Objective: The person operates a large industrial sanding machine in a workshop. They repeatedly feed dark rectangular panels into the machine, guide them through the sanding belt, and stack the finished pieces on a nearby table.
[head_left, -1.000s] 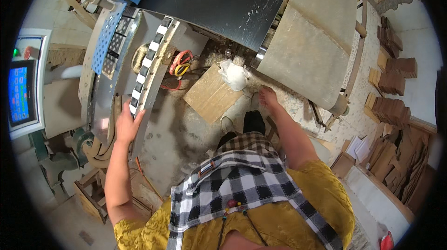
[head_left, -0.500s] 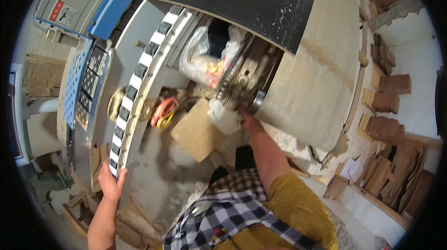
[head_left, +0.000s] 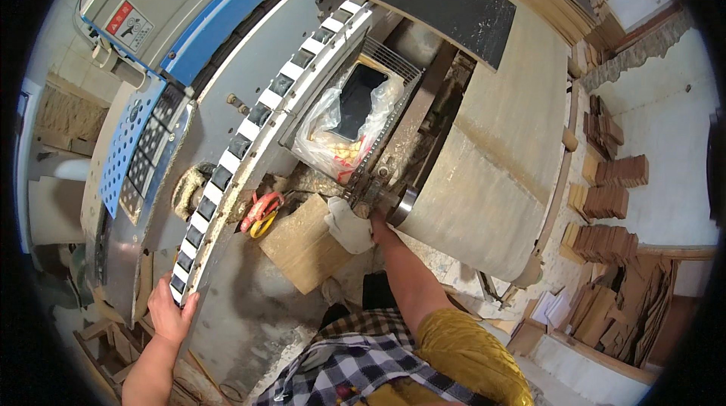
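Observation:
My left hand [head_left: 170, 315] is closed round the lower end of a long rail [head_left: 238, 145] with black-and-white blocks along it. My right hand [head_left: 376, 224] reaches in beside a crumpled white glove or cloth [head_left: 346, 228], close to a metal shaft end [head_left: 404, 208]; its fingers are hidden. Above it, an open compartment holds a plastic bag [head_left: 318, 134] with a black phone-like object [head_left: 361, 94] on top, beside a chain [head_left: 386, 134]. Red-and-yellow handled tools [head_left: 261, 213] lie under the rail, near a square brown board [head_left: 295, 243].
A grey-and-blue machine housing [head_left: 159, 13] spans the upper left. A black board [head_left: 439, 5] crosses the top, and a wide pale conveyor belt [head_left: 491, 187] runs along the right. Stacked brown pieces [head_left: 609, 202] and loose cardboard [head_left: 597, 308] stand at the far right.
My right hand has reached forward to the white cloth and shaft. My view has shifted; the bag and phone-like object, hidden at first, now show. My left hand stays on the rail.

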`<state>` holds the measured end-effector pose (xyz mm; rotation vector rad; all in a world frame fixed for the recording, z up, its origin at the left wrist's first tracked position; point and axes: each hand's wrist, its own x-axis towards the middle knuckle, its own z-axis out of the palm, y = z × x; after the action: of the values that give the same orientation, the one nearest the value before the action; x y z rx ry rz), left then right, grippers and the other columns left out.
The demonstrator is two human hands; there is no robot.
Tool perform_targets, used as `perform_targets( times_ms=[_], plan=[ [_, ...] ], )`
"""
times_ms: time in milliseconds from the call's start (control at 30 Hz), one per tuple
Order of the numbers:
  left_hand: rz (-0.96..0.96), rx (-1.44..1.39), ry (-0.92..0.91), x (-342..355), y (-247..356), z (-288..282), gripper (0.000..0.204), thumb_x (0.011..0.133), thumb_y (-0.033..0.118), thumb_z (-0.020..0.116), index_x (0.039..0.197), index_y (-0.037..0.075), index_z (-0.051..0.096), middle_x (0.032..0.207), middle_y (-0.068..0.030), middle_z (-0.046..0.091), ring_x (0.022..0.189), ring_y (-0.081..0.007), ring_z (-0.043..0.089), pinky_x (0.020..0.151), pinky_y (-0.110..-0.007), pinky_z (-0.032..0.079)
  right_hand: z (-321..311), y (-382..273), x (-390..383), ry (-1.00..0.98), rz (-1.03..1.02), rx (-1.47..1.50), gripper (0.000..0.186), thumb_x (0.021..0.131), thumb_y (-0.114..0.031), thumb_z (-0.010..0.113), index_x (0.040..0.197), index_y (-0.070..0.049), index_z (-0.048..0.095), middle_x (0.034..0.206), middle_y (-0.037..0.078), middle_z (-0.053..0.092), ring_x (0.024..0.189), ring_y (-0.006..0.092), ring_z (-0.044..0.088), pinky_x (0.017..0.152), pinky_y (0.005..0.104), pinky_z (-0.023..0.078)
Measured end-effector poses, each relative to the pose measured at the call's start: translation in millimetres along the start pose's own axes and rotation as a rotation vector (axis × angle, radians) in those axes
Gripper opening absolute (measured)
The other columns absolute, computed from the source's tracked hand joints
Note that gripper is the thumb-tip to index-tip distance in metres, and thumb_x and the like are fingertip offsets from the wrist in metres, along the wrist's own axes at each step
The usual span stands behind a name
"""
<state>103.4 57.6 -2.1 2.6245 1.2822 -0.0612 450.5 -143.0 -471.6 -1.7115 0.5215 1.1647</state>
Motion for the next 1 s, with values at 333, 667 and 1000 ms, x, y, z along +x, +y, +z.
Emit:
perform_targets(
  times_ms=[333, 667, 1000],
  plan=[
    [-0.023, 0.026, 0.02, -10, -1, 4, 0.05, 0.069, 0.03, 0.065, 0.102, -0.001, 0.045, 0.08, -0.0217, 0.053, 0.074, -0.0402, 0.05, 0.066, -0.044, 0.04, 0, 7, 34, 0.306, -0.729, -1.012, 0.028, 0.076, -0.012, 0.045, 0.1, -0.001, 0.055, 0.104, 0.021, 0.051, 0.098, 0.035, 0.047, 0.083, 0.0412, 0.037],
    [-0.007, 0.016, 0.032, -9, -2, 7, 0.049, 0.068, 0.03, 0.065, 0.101, -0.001, 0.046, 0.081, -0.0216, 0.054, 0.075, -0.04, 0.051, 0.067, -0.043, 0.041, -5, 23, 63, 0.41, -1.006, -0.82, 0.029, 0.067, -0.004, 0.052, 0.096, 0.0, 0.057, 0.099, 0.023, 0.055, 0.096, 0.0363, 0.05, 0.083, 0.0413, 0.039],
    [0.027, 0.015, 0.002, 8, -1, -1, 0.049, 0.068, 0.031, 0.064, 0.101, -0.001, 0.046, 0.081, -0.0216, 0.054, 0.074, -0.04, 0.051, 0.067, -0.043, 0.041, -19, 49, 118, 0.339, -0.639, -0.857, 0.018, 0.068, -0.008, 0.055, 0.084, -0.002, 0.062, 0.083, 0.021, 0.059, 0.076, 0.0342, 0.057, 0.067, 0.0412, 0.044]
  ],
)
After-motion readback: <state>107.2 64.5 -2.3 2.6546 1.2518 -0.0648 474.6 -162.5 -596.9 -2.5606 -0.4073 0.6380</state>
